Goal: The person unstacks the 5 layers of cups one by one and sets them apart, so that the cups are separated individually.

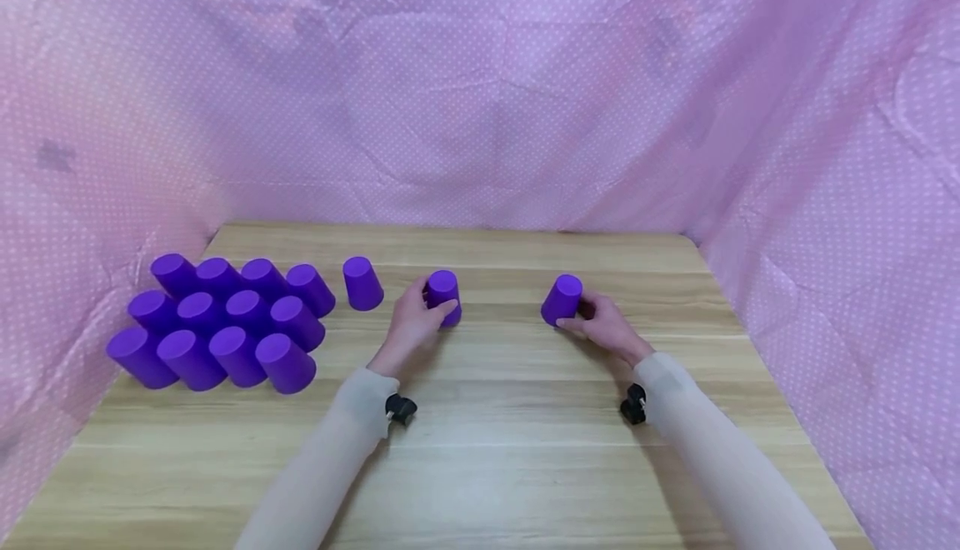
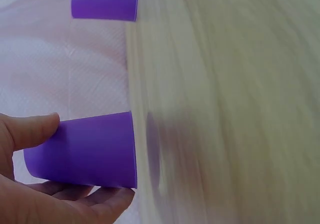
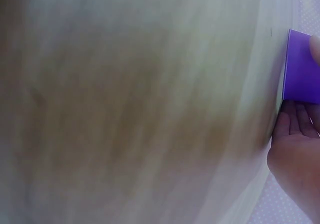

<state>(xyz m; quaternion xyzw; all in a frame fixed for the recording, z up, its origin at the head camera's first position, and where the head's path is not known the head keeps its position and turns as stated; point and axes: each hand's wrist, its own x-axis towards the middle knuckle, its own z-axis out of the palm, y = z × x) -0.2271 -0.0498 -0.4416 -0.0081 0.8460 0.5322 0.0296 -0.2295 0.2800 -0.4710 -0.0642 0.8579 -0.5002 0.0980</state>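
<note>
My left hand [image 1: 408,323] grips an upside-down purple cup [image 1: 443,286] between thumb and fingers. In the left wrist view that cup [image 2: 92,149] hangs slightly above the wood, its wide rim facing down and a gap over its reflection. To the right, my right hand [image 1: 611,333] holds another upside-down purple cup [image 1: 561,298], thumb on the near side and fingers behind. The right wrist view catches only part of this cup [image 3: 301,72], its rim at or close to the table. A clear stretch of wood separates the two held cups.
One lone purple cup [image 1: 363,285] stands left of my left hand. Farther left, several more upside-down cups [image 1: 201,342] stand close together in three rows on the wooden table [image 1: 480,450]. Pink dotted cloth [image 1: 480,117] hangs behind and on both sides.
</note>
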